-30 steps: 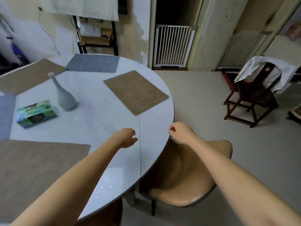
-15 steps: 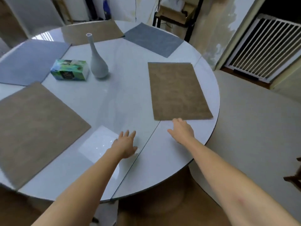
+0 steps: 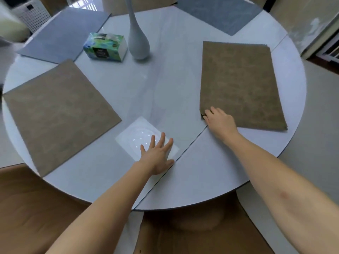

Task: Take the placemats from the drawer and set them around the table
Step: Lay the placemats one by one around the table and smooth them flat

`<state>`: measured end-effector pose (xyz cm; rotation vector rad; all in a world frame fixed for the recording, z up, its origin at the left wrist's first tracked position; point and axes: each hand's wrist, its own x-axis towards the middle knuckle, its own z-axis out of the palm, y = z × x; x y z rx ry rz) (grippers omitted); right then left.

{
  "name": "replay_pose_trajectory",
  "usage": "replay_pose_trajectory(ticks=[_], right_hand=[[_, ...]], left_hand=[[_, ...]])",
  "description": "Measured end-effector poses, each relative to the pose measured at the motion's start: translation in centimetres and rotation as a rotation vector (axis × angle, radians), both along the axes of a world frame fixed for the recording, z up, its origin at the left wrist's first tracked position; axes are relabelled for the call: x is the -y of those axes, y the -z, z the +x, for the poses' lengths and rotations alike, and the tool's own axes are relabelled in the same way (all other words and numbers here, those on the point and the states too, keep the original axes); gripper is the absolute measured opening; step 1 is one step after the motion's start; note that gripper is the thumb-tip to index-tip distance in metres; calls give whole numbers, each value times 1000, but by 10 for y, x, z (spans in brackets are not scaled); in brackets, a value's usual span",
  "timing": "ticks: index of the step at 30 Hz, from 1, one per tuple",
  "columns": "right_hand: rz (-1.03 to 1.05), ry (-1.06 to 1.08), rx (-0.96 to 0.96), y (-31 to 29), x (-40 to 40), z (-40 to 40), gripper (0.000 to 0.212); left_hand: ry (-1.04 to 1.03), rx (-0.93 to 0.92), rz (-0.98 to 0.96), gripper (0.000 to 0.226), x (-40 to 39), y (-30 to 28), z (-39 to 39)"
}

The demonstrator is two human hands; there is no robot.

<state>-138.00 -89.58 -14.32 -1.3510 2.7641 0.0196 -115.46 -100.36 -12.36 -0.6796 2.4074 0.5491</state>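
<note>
Round white table (image 3: 183, 189): four placemats are laid in full view around it, with part of another seen at the far edge, and a pale bottle vase (image 3: 138, 39) and a green tissue box (image 3: 105, 47) are stood well beyond the fingertips. Right hand (image 3: 221, 120): the near left corner of the brown placemat (image 3: 240, 85) is pinched by curled fingers, the mat being spread away past them. Left hand (image 3: 158, 155): fingers are splayed flat on bare tabletop with nothing held, a second brown placemat (image 3: 58, 114) lying to their left and two grey-blue placemats (image 3: 64, 32) (image 3: 220, 11) far beyond.
</note>
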Motion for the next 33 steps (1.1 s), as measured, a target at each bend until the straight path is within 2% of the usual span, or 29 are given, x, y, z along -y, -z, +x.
replay_pose_trajectory(ticks=[2,5,8,10,12,15,17,19,21,23,25,28,30,32,33], right_hand=[[-5,-44,-50,-2,-7,1,22],[9,57,-41,-8,-13,0,26],[-242,312,122,-27,-14,-5,13],[-446,435,317,-47,-14,-8,24],[-584,497,468,-73,-12,0,34],[-728,584,801,-108,1,26,32],[-784,585,997,-127,14,51,28],[-850,594,1122,-139,32,74,17],[-910,635,1200,-150,50,96,15],[-962,651,1284,-157,68,116,15],[-1001,634,1362,-168,82,139,22],[-996,585,1428,-174,94,159,27],[-926,477,1346,-173,90,164,29],[-746,244,1059,-161,69,162,30],[-607,115,951,-153,54,161,37]], left_hand=[[-2,-4,3,77,1,0,0],[-8,-11,26,76,2,0,0],[-38,-7,85,74,6,-1,-1],[-100,-43,152,70,9,-7,-2],[-300,-153,338,68,12,-21,0],[-686,-378,837,72,7,-51,14],[-760,-455,963,76,-2,-66,27],[-771,-483,966,84,-8,-78,38],[-785,-497,934,92,-7,-86,47],[-738,-582,893,90,-7,-91,55],[-667,-715,721,71,-9,-92,61],[-841,-824,386,41,-3,-95,67],[-941,-867,359,35,9,-100,74],[-1022,-909,466,30,23,-106,85],[-1058,-913,524,27,30,-108,90]])
